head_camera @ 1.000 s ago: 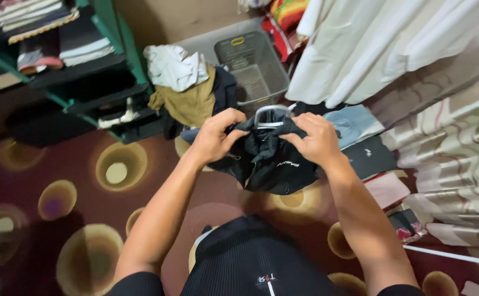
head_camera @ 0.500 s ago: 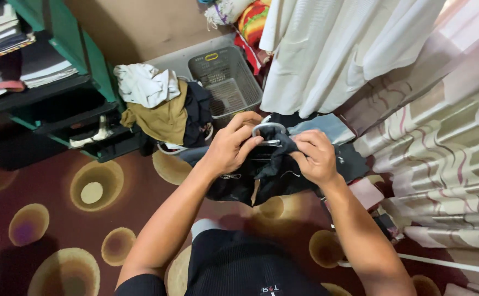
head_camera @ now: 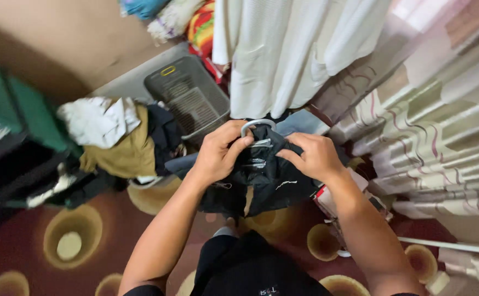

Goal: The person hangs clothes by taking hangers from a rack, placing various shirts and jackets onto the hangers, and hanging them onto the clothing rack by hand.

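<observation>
Both hands meet at chest height over a black garment [head_camera: 267,178] bunched around a metal hanger [head_camera: 257,127], whose curved silver hook rises just above the cloth between the two thumbs. The left hand [head_camera: 217,153] grips the upper left part of the garment, its fingers [head_camera: 238,147] curled and pressed against the fabric right beside the hanger's hook and the small metal clips below it. The right hand [head_camera: 316,156] holds the opposite side, its fingers [head_camera: 288,156] pinching a fold of the black cloth near the collar. The rest of the garment hangs down in loose folds below the hands, above a dark red carpet [head_camera: 42,241] patterned with tan circles. Behind the hands, a grey plastic laundry basket [head_camera: 187,96] leans against the wall, and to its left lies a heap of clothes with a white piece [head_camera: 99,120] on top, a mustard-coloured piece [head_camera: 127,156] under it and dark items beside them. A green shelf unit [head_camera: 9,104] stands at the far left edge, blurred. White cloth [head_camera: 283,49] hangs down at the top centre, and striped beige curtains [head_camera: 442,120] fill the right side. A pale blue folded garment [head_camera: 305,121] shows just behind the hanger, partly hidden by the hands. The person's dark ribbed top [head_camera: 250,268] fills the bottom centre.
</observation>
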